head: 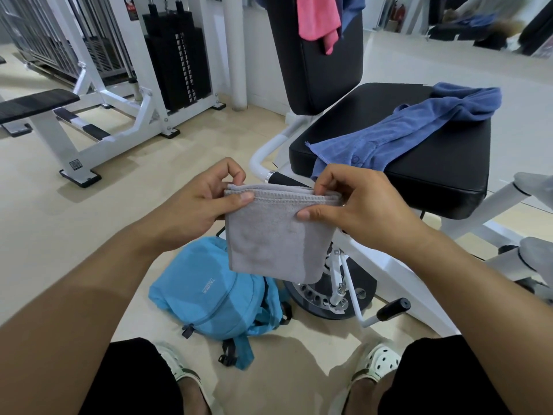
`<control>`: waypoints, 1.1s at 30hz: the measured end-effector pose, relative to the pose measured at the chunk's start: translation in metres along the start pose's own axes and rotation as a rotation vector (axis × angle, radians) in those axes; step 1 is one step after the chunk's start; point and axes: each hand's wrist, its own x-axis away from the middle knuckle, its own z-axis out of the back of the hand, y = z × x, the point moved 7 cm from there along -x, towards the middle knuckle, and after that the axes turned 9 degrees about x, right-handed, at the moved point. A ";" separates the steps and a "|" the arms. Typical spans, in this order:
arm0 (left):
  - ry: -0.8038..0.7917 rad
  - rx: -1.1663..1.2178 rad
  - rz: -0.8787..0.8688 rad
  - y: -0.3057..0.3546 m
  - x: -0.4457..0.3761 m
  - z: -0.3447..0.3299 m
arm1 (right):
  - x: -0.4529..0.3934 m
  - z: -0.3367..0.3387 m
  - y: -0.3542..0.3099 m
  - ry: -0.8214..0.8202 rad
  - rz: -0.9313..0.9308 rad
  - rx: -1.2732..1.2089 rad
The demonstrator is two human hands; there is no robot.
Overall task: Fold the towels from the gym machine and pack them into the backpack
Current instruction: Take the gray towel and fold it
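Both hands pinch the folded grey towel (275, 235) by its top corners — left hand (206, 202), right hand (353, 202) — above the light-blue backpack (209, 292) on the floor. A blue towel (404, 130) sprawls over the machine's black seat (434, 175); a pink towel (317, 19) hangs on the backrest (314, 70).

towel (404, 130) on seat (434, 175), backpack (209, 292) on floor (74, 235)
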 end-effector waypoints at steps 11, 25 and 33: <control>-0.003 -0.089 -0.077 0.007 0.003 -0.016 | 0.008 -0.021 -0.014 -0.179 0.043 0.165; 0.092 0.003 0.132 -0.015 0.004 0.013 | 0.004 -0.003 -0.014 0.079 -0.115 -0.266; 0.212 0.367 0.257 -0.018 0.004 0.000 | 0.004 -0.019 -0.002 -0.090 -0.317 -0.643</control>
